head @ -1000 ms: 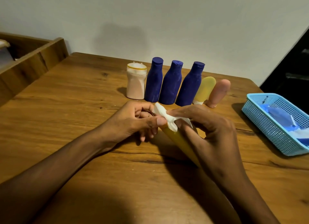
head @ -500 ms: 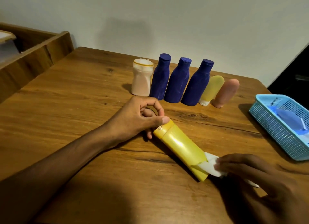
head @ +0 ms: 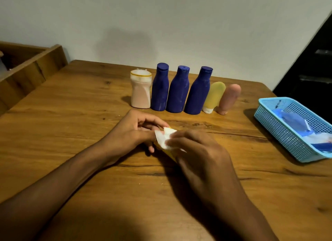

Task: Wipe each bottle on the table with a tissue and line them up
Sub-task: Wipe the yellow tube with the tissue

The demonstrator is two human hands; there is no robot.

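One yellow tube (head: 168,153) is under wipe again, low on the wooden table (head: 71,115).

Half a second ago the tissue (head: 164,139) was at the tube's far end; now the right hand (head: 199,151) pinches it back at the cap, which the left hand (head: 133,133) grips. Six bottles (head: 179,89) already stand in line behind, so probably this is the last one.
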